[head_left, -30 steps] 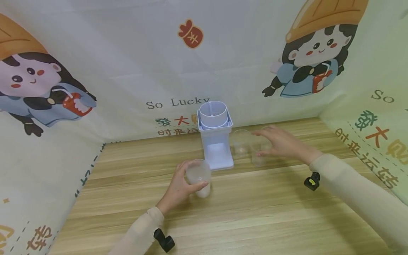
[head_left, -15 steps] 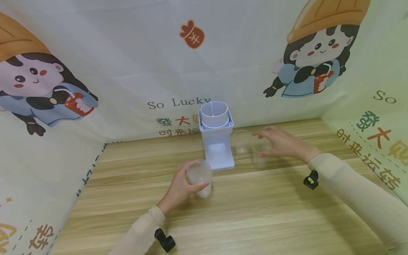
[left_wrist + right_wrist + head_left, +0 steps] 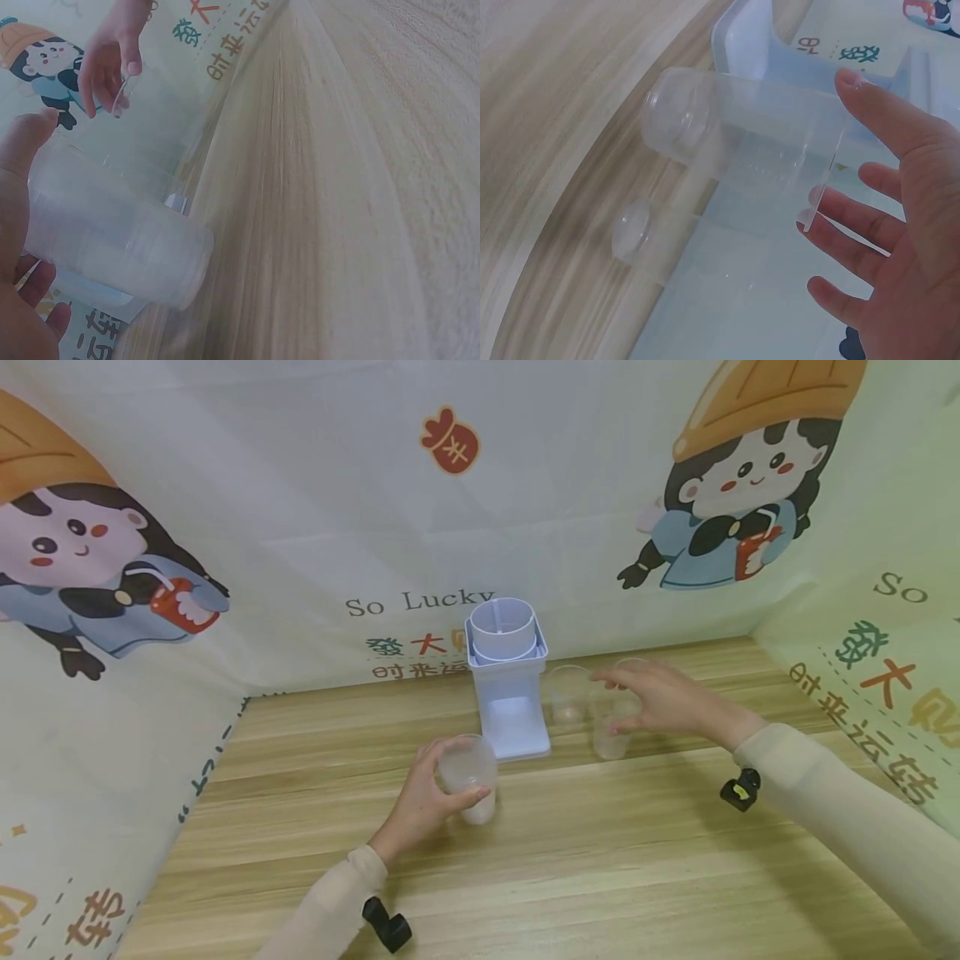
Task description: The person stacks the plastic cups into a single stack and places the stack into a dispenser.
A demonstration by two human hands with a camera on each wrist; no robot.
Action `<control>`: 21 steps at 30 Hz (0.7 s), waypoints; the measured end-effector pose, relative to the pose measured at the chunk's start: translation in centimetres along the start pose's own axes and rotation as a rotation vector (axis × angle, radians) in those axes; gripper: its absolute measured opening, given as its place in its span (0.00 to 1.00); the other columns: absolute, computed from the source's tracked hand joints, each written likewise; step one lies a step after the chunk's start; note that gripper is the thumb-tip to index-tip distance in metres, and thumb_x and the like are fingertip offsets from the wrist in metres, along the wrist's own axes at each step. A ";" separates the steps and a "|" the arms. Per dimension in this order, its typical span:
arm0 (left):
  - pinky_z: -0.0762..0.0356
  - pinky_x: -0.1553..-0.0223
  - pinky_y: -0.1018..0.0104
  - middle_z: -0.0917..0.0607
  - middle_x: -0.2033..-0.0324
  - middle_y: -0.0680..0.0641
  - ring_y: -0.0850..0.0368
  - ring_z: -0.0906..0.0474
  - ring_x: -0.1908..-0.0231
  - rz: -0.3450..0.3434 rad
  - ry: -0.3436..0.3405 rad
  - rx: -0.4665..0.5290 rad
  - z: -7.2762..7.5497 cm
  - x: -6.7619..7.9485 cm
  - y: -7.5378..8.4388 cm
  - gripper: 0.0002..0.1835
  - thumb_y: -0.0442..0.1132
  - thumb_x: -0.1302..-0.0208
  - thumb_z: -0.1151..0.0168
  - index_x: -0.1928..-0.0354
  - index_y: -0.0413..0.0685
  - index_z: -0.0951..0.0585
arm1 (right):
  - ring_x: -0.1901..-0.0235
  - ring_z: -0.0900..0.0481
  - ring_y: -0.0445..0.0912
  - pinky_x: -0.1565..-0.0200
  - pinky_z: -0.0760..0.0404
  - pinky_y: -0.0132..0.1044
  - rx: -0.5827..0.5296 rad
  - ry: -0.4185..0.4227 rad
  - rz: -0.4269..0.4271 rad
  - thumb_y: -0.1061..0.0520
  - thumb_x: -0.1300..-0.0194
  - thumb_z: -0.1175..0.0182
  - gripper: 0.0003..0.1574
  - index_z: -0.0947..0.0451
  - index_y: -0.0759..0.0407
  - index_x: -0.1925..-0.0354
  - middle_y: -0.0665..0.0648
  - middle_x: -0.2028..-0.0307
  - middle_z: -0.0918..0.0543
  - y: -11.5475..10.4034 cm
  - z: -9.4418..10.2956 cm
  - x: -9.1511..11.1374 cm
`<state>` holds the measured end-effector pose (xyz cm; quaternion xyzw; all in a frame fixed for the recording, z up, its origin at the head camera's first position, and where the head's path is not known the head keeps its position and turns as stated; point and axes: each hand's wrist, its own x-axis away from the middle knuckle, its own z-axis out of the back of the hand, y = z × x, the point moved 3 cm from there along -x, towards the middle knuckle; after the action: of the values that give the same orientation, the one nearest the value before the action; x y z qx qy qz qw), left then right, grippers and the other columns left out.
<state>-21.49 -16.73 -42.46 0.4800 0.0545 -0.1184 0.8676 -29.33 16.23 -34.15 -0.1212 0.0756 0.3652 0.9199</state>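
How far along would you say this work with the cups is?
Already done, it seems: the pale dispenser stands upright on the wood-grain table. In hand: the left hand holds a translucent cup, and the right hand grips a clear cup near its rim. Probably left: no cup stands on the dispenser's base, and another clear cup sits ungripped beside the dispenser.

On the light wooden bench [image 3: 585, 868], before the printed white cloth wall [image 3: 337, 510], there is the pale lilac square plastic stand [image 3: 514, 722], with a lilac round plastic cylinder [image 3: 502, 639] in its top. Before it, slightly left, the left hand [image 3: 422, 797] holds a frosted round plastic cup [image 3: 470, 764]. Right of the stand is a clear round plastic cup [image 3: 567, 697]; then, in the right hand [image 3: 663, 697], a clear tall plastic cup [image 3: 607, 739].
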 end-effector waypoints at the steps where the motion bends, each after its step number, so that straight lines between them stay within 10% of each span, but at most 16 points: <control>1: 0.29 0.41 0.44 0.23 0.41 0.51 0.50 0.33 0.39 -0.001 0.000 0.000 0.0 0.0 0.0 0.35 0.47 0.51 0.21 0.39 0.59 0.24 | 0.49 0.19 0.56 0.44 0.23 0.57 -0.002 0.001 0.004 0.44 0.47 0.26 0.47 0.29 0.58 0.34 0.61 0.50 0.16 -0.1 0.1 0.1; 21: 0.31 0.39 0.41 0.23 0.40 0.51 0.50 0.33 0.38 -0.012 -0.004 0.006 0.0 0.0 0.1 0.34 0.47 0.51 0.22 0.39 0.58 0.24 | 0.45 0.20 0.57 0.42 0.23 0.54 0.003 -0.028 0.028 0.41 0.48 0.26 0.47 0.29 0.56 0.34 0.60 0.44 0.18 -2.2 0.4 1.1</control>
<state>-21.48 -16.74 -42.38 0.4821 0.0554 -0.1244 0.8655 -27.01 15.52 -33.70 -0.1138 0.0648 0.3794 0.9159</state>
